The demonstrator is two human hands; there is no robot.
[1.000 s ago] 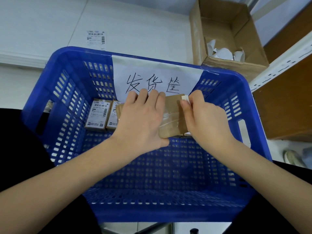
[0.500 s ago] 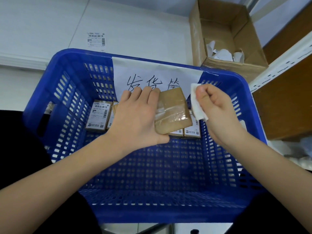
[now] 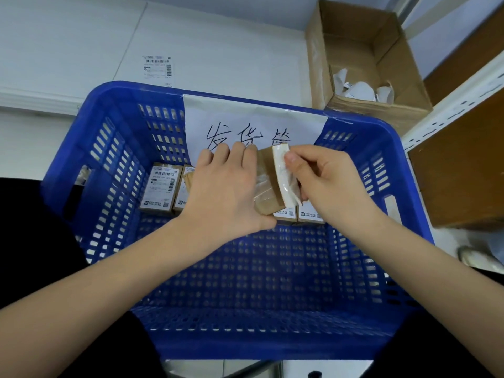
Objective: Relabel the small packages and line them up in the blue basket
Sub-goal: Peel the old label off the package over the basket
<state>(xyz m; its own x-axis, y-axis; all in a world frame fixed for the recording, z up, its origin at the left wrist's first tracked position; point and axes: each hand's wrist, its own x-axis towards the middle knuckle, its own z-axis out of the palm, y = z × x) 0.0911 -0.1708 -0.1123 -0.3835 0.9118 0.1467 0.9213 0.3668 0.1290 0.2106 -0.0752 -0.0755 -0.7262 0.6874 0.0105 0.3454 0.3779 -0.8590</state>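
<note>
Change since half a second ago: right hand [image 3: 335,184], pinching white label [image 3: 283,173], has returned it onto the brown package [image 3: 268,184]. Package: gripped by left hand [image 3: 226,192], above the blue basket [image 3: 114,110] row of labelled packages [image 3: 161,189]. Risk: the curling label may stick creased or skewed.

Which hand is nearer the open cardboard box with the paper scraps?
Right. The right hand is over the blue basket on the side below the cardboard box, pinching a white label. The left hand holds the package farther left.
</note>
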